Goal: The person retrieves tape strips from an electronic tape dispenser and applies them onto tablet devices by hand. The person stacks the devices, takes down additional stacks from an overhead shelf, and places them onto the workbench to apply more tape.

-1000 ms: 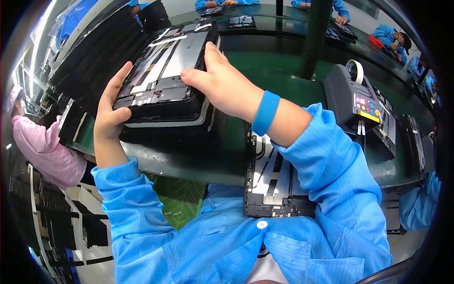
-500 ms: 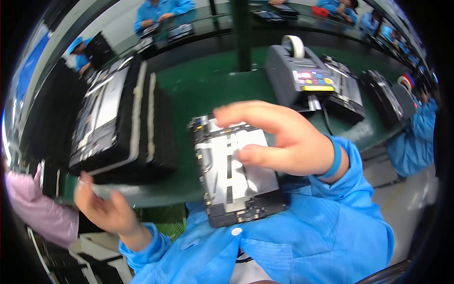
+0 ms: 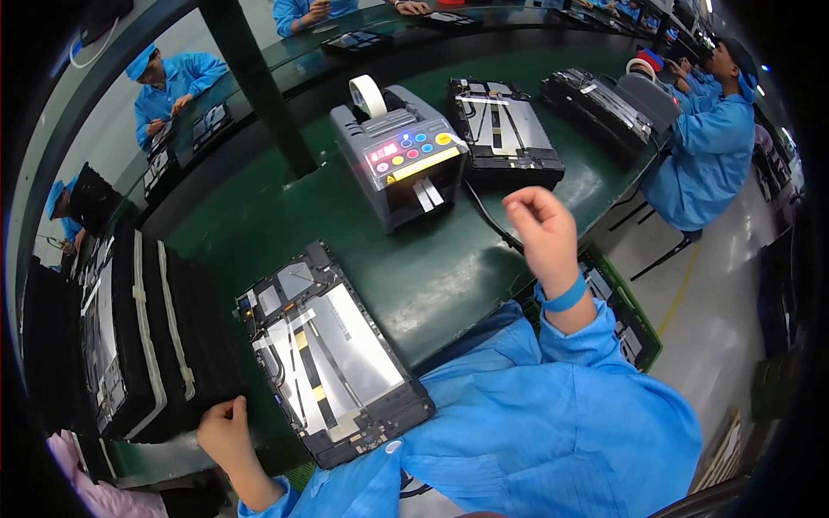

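An opened tablet (image 3: pixel 352 345) lies aslant at the table's near edge, silver plate and dark strips facing up. A pale strip of tape crosses its upper left part. Neither hand touches it. My right hand (image 3: pixel 548 246) is raised right of it, over the table edge, fingers curled against the thumb. Whatever it might hold is hidden. Beside the tablet's lower left corner, my left hand (image 3: pixel 226 436) has its thumb and fingertips pinched together, close to a stack of black trays (image 3: pixel 177 319). Anything in that pinch is too small to see. A grey tape dispenser (image 3: pixel 399 155) stands beyond the tablet.
Another opened tablet (image 3: pixel 505 129) rests on a black stack right of the dispenser. A black cable (image 3: pixel 492 216) runs to the table edge. Below on the right sits a green crate (image 3: pixel 635 315). A co-worker in blue (image 3: pixel 708 155) sits at the right; a green post (image 3: pixel 255 82) rises behind.
My view has swung right. My right hand has left the tablet and moved right, its fingers curling in. My left fingers, spread before, are now pinched.
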Action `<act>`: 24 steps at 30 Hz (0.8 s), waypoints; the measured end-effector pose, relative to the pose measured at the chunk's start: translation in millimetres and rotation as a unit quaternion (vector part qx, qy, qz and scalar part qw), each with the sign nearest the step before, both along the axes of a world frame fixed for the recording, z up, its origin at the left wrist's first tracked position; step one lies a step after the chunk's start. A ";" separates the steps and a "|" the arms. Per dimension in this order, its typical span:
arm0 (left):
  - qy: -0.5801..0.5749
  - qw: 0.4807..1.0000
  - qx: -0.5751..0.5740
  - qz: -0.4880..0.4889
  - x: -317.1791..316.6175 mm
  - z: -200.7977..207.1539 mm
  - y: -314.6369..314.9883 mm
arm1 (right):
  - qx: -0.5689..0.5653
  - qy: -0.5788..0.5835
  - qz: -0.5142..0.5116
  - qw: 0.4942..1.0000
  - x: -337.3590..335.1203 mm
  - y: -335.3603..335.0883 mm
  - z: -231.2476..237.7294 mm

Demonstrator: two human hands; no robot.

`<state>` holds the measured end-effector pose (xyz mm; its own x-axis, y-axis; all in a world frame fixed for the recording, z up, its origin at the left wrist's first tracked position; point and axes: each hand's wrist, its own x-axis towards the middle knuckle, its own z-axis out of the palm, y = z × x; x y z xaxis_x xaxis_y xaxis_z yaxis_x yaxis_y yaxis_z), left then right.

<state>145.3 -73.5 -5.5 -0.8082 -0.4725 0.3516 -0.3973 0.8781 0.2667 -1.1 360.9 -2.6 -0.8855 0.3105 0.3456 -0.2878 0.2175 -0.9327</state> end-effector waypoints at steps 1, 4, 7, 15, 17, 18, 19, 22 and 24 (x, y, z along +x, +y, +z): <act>-0.001 1.000 -0.002 0.000 -0.7 -3.0 -2.7 | -0.004 0.017 -0.035 0.999 -5.6 9.8 -2.0; -0.039 0.997 -0.061 0.016 -2.3 -6.8 -6.1 | 0.047 0.052 -0.125 0.990 -33.7 53.4 -22.9; -0.048 0.998 -0.049 0.000 -6.5 -8.9 -9.6 | 0.126 0.014 -0.203 0.971 -56.2 88.6 -34.7; -0.085 0.993 -0.075 0.024 -41.2 -1.4 -28.0 | 0.168 -0.180 -0.207 0.947 -100.2 130.5 -27.3; -0.070 0.994 -0.080 -0.008 -56.1 -1.8 -36.6 | 0.161 -0.218 -0.153 0.950 -102.5 124.6 -20.3; -0.065 0.994 -0.083 -0.009 -62.3 -1.6 -41.3 | 0.223 -0.244 -0.151 0.932 -103.2 118.6 -12.4; -0.061 0.994 -0.085 -0.010 -69.3 -2.2 -45.2 | 0.285 -0.268 -0.149 0.908 -103.9 113.3 -5.7; -0.039 0.997 -0.073 -0.003 -85.1 -1.4 -55.7 | 0.303 -0.295 -0.130 0.897 -113.3 112.1 2.3; -0.035 0.998 -0.056 -0.007 -90.4 -0.9 -60.6 | 0.270 -0.290 -0.131 0.909 -116.6 111.2 3.0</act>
<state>54.9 -134.1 -6.3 -0.8387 -0.4225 0.3437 -0.3995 0.9061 0.1392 -117.6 472.1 0.4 -0.8872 0.4612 0.0100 0.3454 0.6785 -0.6484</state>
